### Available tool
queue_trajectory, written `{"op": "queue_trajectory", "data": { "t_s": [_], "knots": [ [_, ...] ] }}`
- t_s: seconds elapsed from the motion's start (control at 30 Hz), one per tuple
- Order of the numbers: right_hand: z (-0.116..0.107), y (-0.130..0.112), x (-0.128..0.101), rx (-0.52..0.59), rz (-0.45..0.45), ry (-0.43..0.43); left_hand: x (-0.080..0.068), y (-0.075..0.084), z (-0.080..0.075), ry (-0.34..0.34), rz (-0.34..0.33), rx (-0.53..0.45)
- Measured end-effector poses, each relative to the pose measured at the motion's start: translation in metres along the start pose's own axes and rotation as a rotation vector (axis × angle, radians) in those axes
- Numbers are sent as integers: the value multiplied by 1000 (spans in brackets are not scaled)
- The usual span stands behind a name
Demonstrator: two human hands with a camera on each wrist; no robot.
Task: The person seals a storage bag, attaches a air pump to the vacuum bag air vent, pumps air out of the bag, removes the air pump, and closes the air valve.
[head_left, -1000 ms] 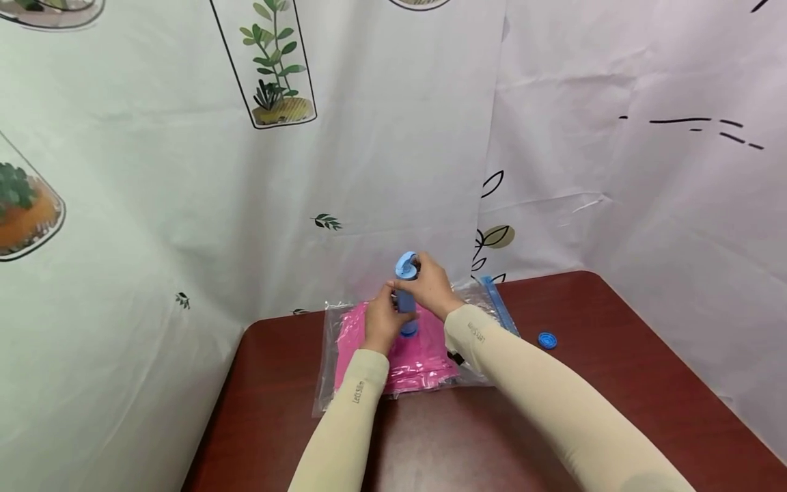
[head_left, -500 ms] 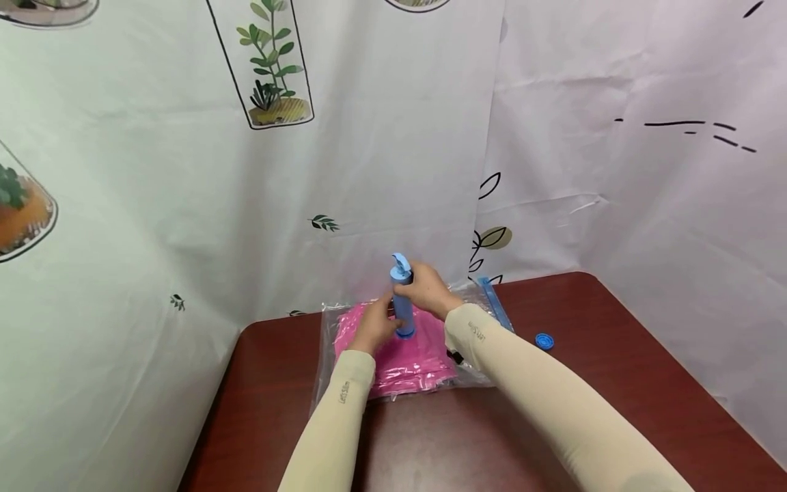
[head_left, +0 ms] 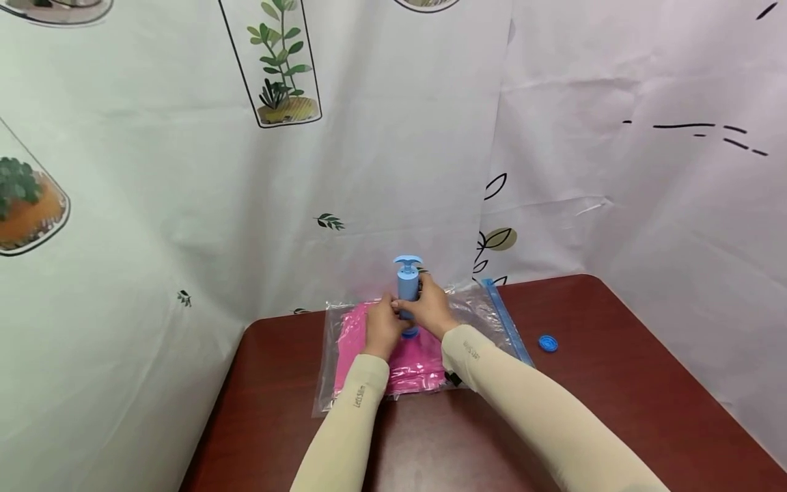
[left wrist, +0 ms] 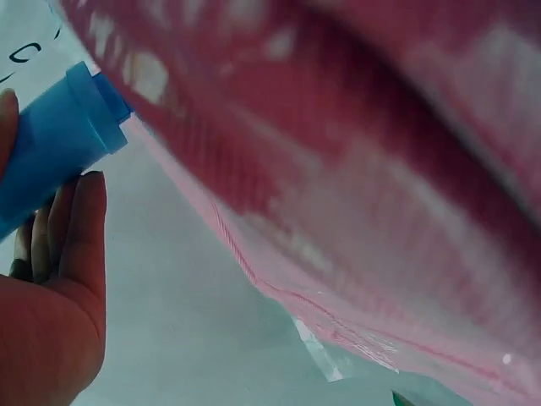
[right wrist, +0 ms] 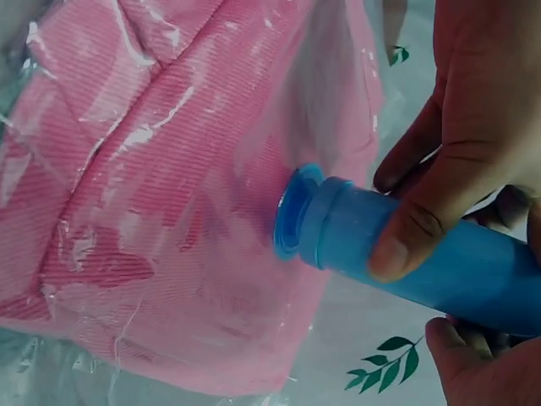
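A blue hand pump (head_left: 408, 285) stands upright on a clear storage bag (head_left: 330, 355) packed with folded pink fabric (head_left: 418, 379). My left hand (head_left: 382, 326) holds the pump low down, near the bag. Just above it, my right hand (head_left: 432, 307) grips the pump's body, and the T-shaped handle (head_left: 408, 261) shows free over the hands. Seen from the right wrist, the pump's collar meets the round blue valve (right wrist: 296, 211) on the bag. The left wrist view has the pump (left wrist: 51, 152) between thumb and fingers of my left hand (left wrist: 51, 321).
A round blue cap (head_left: 548, 343) lies on the dark red table (head_left: 430, 437), right of the bag. The bag's blue zip edge (head_left: 509, 318) runs along its right side. A printed white sheet (head_left: 381, 171) hangs close behind the table.
The pump has turned about its length, so its handle now faces me broadside. My right hand has slid lower on the body. My left hand loosened leftward, then closed in again.
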State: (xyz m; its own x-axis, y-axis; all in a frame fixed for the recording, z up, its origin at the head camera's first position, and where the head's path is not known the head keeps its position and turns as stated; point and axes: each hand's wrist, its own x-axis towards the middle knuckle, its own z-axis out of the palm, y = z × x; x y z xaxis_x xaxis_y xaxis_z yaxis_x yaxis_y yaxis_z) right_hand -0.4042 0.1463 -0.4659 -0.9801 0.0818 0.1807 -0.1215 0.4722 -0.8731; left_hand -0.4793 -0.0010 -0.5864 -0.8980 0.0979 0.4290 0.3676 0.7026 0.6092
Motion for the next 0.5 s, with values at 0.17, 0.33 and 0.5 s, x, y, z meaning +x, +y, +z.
{"op": "queue_trajectory", "data": {
  "t_s": [0.17, 0.33, 0.5],
  "knots": [
    [-1, -1, -1, 3, -16, -49, -9, -9, -31, -145, -23, 48],
    [-21, -11, 5, 27, -68, -129, -21, -36, -67, -369, -97, 170],
    [-79, -24, 15, 43, -46, -106, -34, -49, -85, -493, -128, 200]
  ]
}}
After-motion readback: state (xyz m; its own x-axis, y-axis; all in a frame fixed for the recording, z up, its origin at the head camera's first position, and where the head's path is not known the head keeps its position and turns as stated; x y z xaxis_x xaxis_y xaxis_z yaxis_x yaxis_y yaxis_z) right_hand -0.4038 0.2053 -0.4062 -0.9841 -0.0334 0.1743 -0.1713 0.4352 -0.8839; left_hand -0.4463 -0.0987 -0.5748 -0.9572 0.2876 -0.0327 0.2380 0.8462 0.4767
